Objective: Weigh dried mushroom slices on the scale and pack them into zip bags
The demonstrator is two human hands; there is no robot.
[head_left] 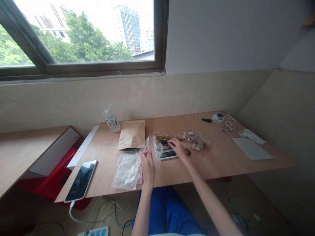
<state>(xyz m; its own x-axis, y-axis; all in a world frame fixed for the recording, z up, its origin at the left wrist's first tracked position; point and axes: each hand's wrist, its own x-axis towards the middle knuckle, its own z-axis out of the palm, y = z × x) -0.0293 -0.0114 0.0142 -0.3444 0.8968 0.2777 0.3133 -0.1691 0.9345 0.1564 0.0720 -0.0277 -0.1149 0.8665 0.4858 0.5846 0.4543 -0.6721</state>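
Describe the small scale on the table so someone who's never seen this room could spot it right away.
On the wooden table under the window, look at the middle, just right of the brown paper pouch. The scale sits there under the right hand, the only thing with a tray of brownish pieces on top and a dark display in front.

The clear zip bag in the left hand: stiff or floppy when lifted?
Probably floppy: the clear zip bag sags and creases where the left hand holds it up. Likely very light, since it looks thin and empty. Its glossy film may be slippery.
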